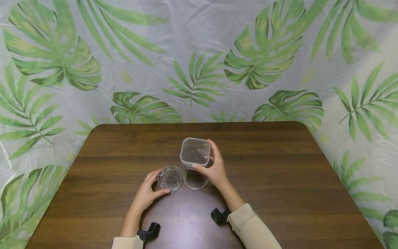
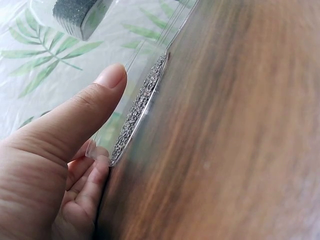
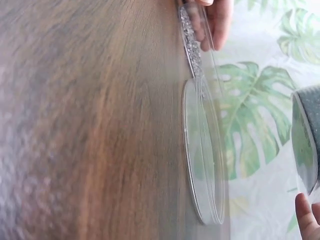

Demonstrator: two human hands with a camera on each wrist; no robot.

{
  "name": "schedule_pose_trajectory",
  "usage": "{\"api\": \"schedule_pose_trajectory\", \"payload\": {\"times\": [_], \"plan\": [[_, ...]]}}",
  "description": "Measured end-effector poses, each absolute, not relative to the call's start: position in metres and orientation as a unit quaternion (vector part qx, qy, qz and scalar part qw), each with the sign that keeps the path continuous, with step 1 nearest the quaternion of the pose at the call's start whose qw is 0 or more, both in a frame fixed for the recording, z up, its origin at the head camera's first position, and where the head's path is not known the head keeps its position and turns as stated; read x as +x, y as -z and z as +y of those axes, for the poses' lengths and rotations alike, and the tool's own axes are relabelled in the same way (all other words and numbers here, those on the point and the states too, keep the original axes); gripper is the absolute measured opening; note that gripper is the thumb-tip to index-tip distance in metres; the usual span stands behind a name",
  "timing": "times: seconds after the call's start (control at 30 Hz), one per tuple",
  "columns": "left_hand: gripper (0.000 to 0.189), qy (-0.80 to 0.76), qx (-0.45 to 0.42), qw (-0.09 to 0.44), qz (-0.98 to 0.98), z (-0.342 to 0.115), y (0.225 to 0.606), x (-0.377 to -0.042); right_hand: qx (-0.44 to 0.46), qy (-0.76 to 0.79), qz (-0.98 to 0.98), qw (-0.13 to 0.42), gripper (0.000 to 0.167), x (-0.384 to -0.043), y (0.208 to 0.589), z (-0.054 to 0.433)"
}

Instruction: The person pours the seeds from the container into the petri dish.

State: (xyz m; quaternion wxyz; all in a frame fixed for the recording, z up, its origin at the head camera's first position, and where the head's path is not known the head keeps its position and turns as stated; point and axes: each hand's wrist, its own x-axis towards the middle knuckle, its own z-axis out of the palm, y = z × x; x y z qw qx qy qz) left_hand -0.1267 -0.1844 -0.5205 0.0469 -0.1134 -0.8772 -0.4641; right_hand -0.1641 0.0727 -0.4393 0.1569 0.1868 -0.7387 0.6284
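Near the middle of the table, my left hand (image 1: pixel 147 192) holds a clear petri dish (image 1: pixel 179 186) by its side, thumb in front and fingers behind. Dark grey grains (image 2: pixel 137 112) lie in a thin layer over the dish's bottom. My right hand (image 1: pixel 218 172) grips a square clear plastic tub (image 1: pixel 188 165) between thumb and fingers. Raised above the table and tilted, the tub has dark grains (image 1: pixel 193 155) gathered inside. Beneath it stands a second clear round dish (image 3: pixel 192 160), right beside the first and partly covered by the tub in the head view.
The brown wooden table (image 1: pixel 280 193) reaches back to a hanging cloth (image 1: pixel 199 41) printed with green leaves. Black wrist cameras, one on the left wrist (image 1: pixel 149 232) and one on the right wrist (image 1: pixel 220 216), sit close above the tabletop.
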Motion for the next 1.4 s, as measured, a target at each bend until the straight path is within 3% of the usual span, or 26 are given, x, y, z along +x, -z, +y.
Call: {"api": "schedule_pose_trajectory", "payload": {"times": [1.4], "plan": [[0.086, 0.46, -0.11, 0.047, -0.88, -0.184, 0.516, -0.125, 0.113, -0.633, -0.748, 0.162, 0.088, -0.164, 0.461, 0.147]]}}
